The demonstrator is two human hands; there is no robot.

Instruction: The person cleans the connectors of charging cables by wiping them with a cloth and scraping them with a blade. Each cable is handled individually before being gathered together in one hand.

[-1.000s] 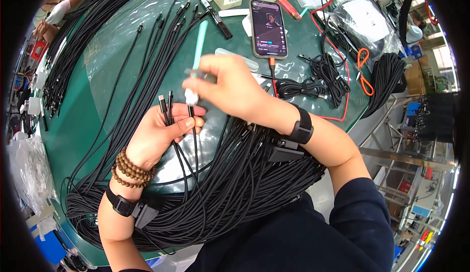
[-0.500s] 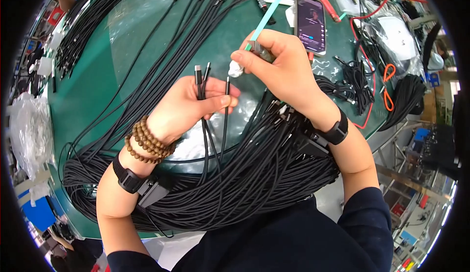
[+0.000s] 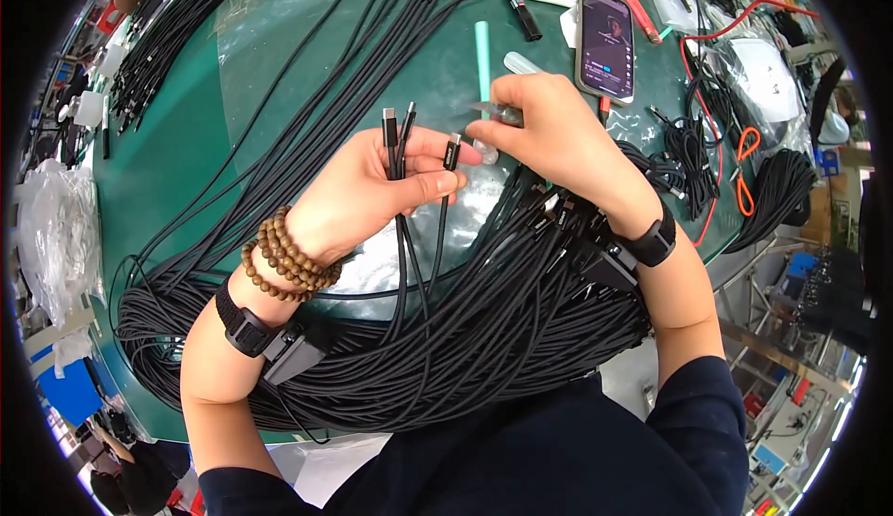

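Left hand (image 3: 358,181) pinches slim black cables (image 3: 402,260), metal-tipped ends (image 3: 452,155) above its thumb, apparently spread to stay separate; right hand (image 3: 556,142) grips a white-tipped pale-green stick (image 3: 483,59) alongside.

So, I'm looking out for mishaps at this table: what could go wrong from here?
The left hand grips several plugs at once, so one might slip loose. The lower end of the green stick in the right hand looks close to the nearest plug and could knock it. The heaped cables overlap, so they may tangle.
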